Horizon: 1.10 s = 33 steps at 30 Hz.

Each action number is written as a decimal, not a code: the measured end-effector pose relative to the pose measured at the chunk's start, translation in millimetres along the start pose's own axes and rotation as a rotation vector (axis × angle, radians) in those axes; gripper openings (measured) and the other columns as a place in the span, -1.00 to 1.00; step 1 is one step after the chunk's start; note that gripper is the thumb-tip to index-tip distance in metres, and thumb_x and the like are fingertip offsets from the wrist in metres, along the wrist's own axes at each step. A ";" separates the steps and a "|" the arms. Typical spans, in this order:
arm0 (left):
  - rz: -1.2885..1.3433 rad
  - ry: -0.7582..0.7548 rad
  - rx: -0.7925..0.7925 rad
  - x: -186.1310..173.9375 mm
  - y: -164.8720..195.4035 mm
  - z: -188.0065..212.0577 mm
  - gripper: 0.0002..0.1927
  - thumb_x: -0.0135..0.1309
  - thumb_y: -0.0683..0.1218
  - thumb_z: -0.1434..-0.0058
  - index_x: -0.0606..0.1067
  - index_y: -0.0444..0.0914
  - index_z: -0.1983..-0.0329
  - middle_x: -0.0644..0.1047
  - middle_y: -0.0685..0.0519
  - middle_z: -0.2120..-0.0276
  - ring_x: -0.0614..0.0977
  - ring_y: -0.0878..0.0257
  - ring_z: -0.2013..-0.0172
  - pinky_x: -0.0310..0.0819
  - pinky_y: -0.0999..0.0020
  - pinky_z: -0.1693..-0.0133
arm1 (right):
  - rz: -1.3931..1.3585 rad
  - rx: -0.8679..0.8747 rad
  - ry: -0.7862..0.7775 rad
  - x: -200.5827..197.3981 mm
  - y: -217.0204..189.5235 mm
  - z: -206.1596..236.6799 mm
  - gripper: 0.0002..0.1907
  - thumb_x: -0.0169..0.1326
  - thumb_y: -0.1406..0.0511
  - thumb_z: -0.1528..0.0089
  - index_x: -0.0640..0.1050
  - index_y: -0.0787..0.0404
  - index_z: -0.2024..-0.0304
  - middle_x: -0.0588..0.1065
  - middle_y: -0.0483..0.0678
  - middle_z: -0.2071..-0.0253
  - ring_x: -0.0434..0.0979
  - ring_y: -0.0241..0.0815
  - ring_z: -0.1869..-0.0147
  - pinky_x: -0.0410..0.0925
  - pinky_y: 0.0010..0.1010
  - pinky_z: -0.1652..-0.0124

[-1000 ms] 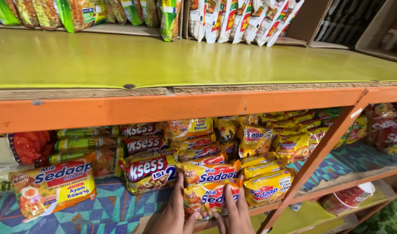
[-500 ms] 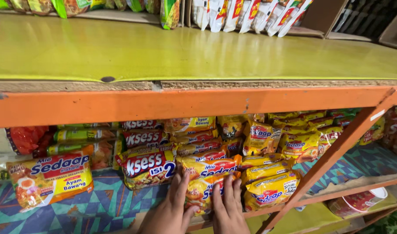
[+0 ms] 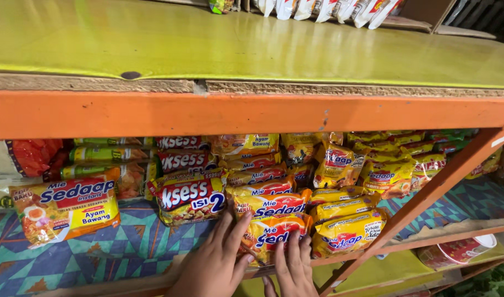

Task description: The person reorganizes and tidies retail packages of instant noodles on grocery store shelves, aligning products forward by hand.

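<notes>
2 hands flat, fingers spread, gripping nothing: left hand (image 3: 216, 261) and right hand (image 3: 293, 269) press on yellow noodle packet (image 3: 274, 236) at front of lower shelf (image 3: 98, 247), patterned blue liner. Packet lies flat, long axis left-right. Orange beam (image 3: 235, 113), green shelf top (image 3: 208, 44) above. Since earlier frame, left hand slid further up packet.
</notes>
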<state>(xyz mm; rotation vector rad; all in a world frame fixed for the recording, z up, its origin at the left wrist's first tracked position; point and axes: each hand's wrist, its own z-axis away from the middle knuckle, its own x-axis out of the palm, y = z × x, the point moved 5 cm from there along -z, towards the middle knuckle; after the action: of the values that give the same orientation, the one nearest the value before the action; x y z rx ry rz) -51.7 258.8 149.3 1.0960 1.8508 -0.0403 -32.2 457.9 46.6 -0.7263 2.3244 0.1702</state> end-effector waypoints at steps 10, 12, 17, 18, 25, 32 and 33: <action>-0.089 0.351 0.184 -15.6 29.6 6.2 -0.29 0.20 0.00 -0.21 0.24 -0.08 -0.42 0.05 -0.40 -0.45 0.17 -0.39 -0.42 0.22 -0.20 -0.30 | 0.079 -0.076 0.068 -10.9 -6.7 8.8 -0.16 0.29 -0.04 -0.09 0.37 0.17 -0.31 0.09 0.41 -0.42 -0.13 0.55 -0.52 0.03 0.30 -0.30; -0.182 0.328 0.168 -12.5 30.8 5.0 -0.33 0.18 0.03 -0.23 0.28 -0.04 -0.41 0.09 -0.33 -0.43 0.16 -0.35 -0.42 0.13 -0.25 -0.31 | 0.075 -0.079 0.067 -15.4 -8.6 2.4 -0.15 0.29 -0.04 -0.08 0.35 0.17 -0.32 0.08 0.42 -0.42 -0.14 0.55 -0.52 0.03 0.33 -0.29; -0.194 0.171 0.078 -5.5 25.0 -5.1 -0.30 0.14 0.04 -0.24 0.25 -0.10 -0.44 0.08 -0.36 -0.41 0.06 -0.39 -0.39 -0.03 -0.27 -0.29 | 0.013 -0.046 -0.089 -15.3 -7.6 -21.3 -0.10 0.31 0.00 -0.03 0.34 0.19 -0.34 0.05 0.44 -0.42 -0.10 0.54 -0.51 0.04 0.36 -0.25; -0.200 0.159 0.065 -5.9 23.7 -7.1 -0.29 0.14 0.04 -0.24 0.24 -0.10 -0.45 0.07 -0.37 -0.41 0.06 -0.39 -0.39 -0.04 -0.27 -0.28 | 0.021 -0.046 -0.110 -13.1 -6.8 -24.4 -0.08 0.32 0.00 -0.05 0.32 0.21 -0.35 0.03 0.45 -0.43 -0.09 0.55 -0.51 0.04 0.36 -0.25; -0.189 0.160 0.142 -23.2 24.0 14.2 -0.22 0.15 0.11 -0.29 0.14 -0.12 -0.51 0.03 -0.39 -0.43 0.07 -0.42 -0.39 -0.01 -0.27 -0.30 | 0.080 -0.087 0.052 8.2 4.1 -13.3 -0.08 0.25 -0.09 0.05 0.38 0.12 -0.28 0.12 0.41 -0.39 0.07 0.58 -0.45 0.08 0.45 -0.19; -0.423 0.463 -0.143 -107.9 -35.6 59.8 -0.22 0.15 -0.02 -0.26 0.10 -0.23 -0.47 0.09 -0.35 -0.45 0.12 -0.40 -0.43 0.00 -0.29 -0.38 | 0.219 -0.325 0.208 2.4 -3.9 -26.4 -0.19 0.03 -0.26 -0.07 0.41 -0.12 -0.29 0.25 0.27 -0.38 0.18 0.48 -0.43 0.09 0.31 -0.27; -0.498 0.498 -0.222 -125.5 -49.7 67.5 -0.24 0.15 -0.05 -0.23 0.13 -0.28 -0.45 0.10 -0.36 -0.43 0.14 -0.40 -0.41 0.01 -0.30 -0.38 | 0.184 -0.341 0.221 -1.2 -19.4 -31.7 -0.26 0.05 -0.21 -0.09 0.43 -0.14 -0.27 0.28 0.23 -0.36 0.18 0.44 -0.42 0.08 0.30 -0.30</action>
<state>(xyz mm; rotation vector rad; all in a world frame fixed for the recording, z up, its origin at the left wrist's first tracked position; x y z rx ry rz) -20.3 115.5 184.6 0.4933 2.4716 0.1592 -39.2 432.4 72.9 -0.7217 2.6066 0.6084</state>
